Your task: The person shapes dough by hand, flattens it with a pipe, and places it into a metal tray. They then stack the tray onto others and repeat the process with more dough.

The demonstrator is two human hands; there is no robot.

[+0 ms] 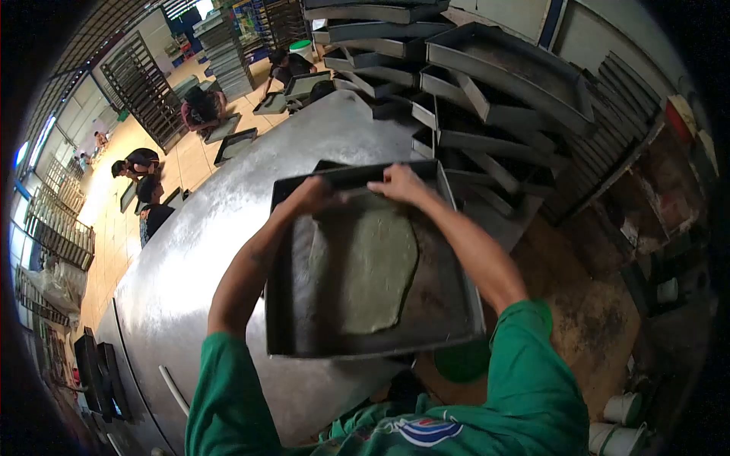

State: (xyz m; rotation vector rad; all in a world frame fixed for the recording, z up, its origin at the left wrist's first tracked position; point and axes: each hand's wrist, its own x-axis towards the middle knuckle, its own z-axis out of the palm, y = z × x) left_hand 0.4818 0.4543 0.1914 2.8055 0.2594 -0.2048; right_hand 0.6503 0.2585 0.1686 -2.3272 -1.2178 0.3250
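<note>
A flat sheet of green dough [369,266] lies in a dark rectangular metal tray [449,334] right in front of me. Both of my hands are at the dough's far end, inside the tray's far wall. My left hand [313,195], somewhat blurred, has its fingers closed at the far left corner of the sheet. My right hand [401,185] is closed at the far right part, thumb pointing inward. The fingertips are partly hidden. Another tray's edge [331,164] shows just beyond this one.
The tray rests over a shiny metal table [205,220]. Dark trays [509,76] are piled crosswise at the table's far right. Several people [204,108] crouch over trays on the tiled floor to the left. A slatted rack [141,83] stands behind them.
</note>
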